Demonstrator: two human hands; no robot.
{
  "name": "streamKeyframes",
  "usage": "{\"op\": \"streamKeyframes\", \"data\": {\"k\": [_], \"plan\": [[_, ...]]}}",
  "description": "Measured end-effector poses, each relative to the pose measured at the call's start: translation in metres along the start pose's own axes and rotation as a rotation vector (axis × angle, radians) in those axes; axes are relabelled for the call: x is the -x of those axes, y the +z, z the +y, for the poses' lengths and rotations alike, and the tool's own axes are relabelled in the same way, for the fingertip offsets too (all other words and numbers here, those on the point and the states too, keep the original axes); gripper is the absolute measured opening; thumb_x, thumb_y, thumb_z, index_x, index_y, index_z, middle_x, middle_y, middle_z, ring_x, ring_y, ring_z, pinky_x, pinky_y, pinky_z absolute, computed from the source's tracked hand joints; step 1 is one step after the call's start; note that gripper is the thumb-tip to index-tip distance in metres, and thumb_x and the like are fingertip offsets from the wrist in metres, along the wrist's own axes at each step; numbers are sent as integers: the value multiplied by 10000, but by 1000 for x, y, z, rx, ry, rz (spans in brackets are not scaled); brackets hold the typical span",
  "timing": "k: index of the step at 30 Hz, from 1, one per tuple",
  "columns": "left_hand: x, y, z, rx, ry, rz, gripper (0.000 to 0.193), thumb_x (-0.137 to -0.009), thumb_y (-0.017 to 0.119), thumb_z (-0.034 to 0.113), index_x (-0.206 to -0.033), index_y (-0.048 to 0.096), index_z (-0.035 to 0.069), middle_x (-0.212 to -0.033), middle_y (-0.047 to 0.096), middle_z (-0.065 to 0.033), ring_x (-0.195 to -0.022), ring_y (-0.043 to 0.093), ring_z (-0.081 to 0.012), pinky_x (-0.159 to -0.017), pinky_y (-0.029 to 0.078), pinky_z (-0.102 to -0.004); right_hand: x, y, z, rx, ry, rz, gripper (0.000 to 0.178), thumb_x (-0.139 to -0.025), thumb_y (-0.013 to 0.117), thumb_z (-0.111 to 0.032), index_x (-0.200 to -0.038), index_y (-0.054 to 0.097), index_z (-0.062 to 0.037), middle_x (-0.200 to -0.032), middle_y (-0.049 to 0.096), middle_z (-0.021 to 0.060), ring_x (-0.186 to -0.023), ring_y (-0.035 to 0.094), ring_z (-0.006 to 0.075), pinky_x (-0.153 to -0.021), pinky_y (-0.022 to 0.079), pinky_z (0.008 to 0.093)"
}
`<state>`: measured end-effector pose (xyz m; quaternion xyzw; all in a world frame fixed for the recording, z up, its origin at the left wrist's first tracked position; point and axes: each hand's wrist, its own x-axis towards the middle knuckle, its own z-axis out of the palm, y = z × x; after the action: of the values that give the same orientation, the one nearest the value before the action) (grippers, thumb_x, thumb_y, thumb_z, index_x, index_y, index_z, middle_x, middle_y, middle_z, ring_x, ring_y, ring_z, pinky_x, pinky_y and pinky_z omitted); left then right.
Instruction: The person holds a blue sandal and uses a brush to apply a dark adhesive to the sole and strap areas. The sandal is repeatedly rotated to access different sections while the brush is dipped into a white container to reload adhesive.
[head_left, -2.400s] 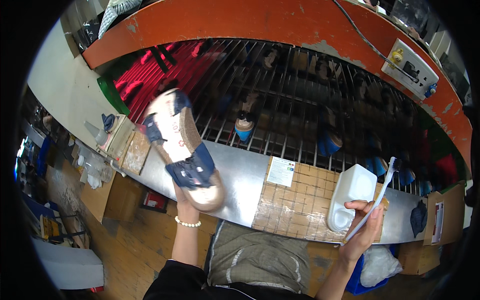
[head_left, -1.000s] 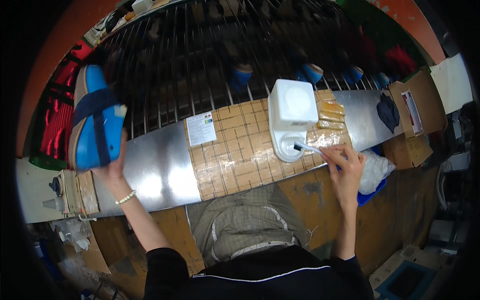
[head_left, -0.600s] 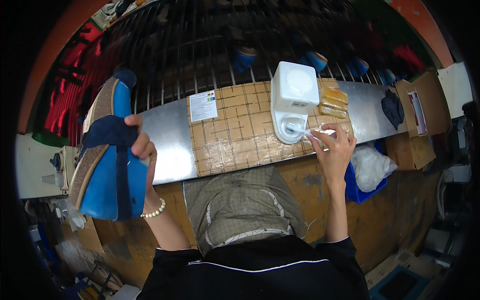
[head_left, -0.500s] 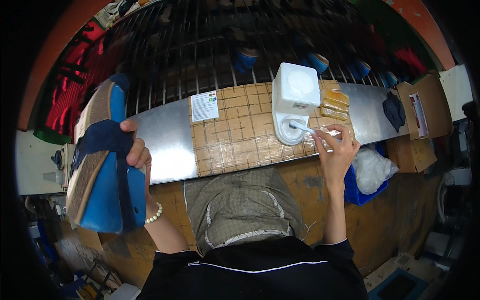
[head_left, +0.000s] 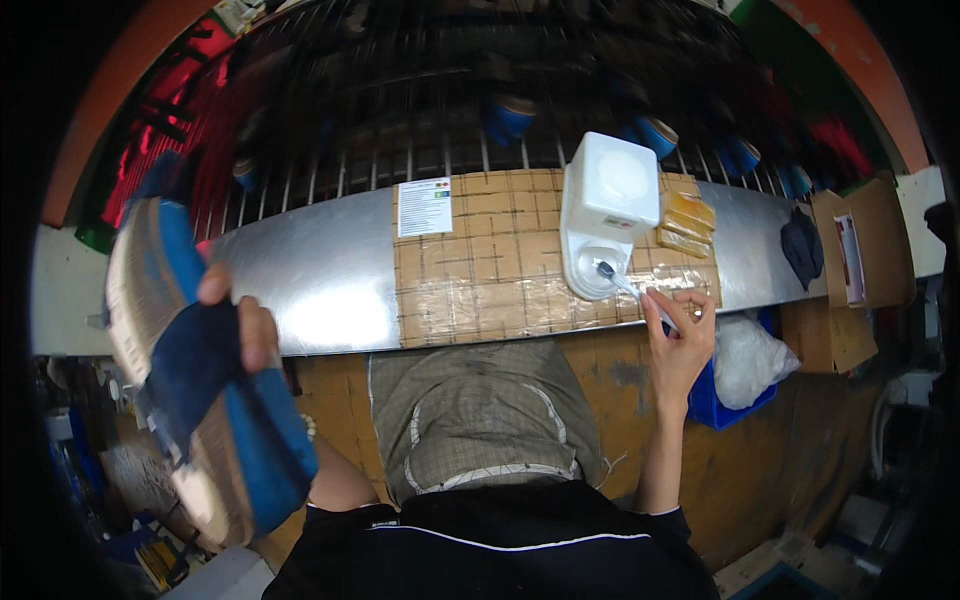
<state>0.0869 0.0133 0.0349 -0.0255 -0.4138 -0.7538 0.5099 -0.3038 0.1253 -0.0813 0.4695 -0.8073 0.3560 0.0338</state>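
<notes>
My left hand (head_left: 240,330), slightly blurred, grips a sandal (head_left: 195,385) at the left. The sandal has a dark navy strap and a thick tan sole, and a blue shoe last (head_left: 270,465) fills it. In my right hand (head_left: 682,345) a slim white brush (head_left: 628,287) is pinched between thumb and fingers. Its dark bristle head is over the round cup at the foot of a white dispenser bottle (head_left: 615,180). Whether the bristles touch the cup's rim I cannot tell.
A metal ledge (head_left: 310,270) carries a taped cardboard sheet (head_left: 480,270), a printed label (head_left: 425,207) and amber blocks (head_left: 687,222). Beyond are conveyor rods with several blue lasts. At right are a dark cloth (head_left: 800,250), a cardboard box (head_left: 885,240) and a blue bin (head_left: 715,400) holding clear plastic.
The sandal on its last has come lower and closer to me, its lower end swinging right. My right hand has drawn back slightly, and the brush's dark bristles now show over the cup.
</notes>
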Motion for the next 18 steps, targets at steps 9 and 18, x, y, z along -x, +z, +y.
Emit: {"op": "streamKeyframes", "data": {"k": [9,18], "plan": [[48,-6,-80,-274,-94,648,881,-882,566,611,-1495,240,69,-1448,387,-246,-1250,535,-315,-976,530,-425,-29,-19,-27,-616,-31,-143,181,-928,637,-120,-977,742,18,-837,568,49,-744,476,105,-633,361,249],[11,27,-84,-428,-108,320,1027,-700,729,620,-1403,360,-32,-1294,538,-199,-1149,595,-274,-969,506,-380,-35,-57,-162,-729,-603,-94,374,-615,855,-319,-934,800,-132,-887,448,30,-796,446,159,-668,339,269]]}}
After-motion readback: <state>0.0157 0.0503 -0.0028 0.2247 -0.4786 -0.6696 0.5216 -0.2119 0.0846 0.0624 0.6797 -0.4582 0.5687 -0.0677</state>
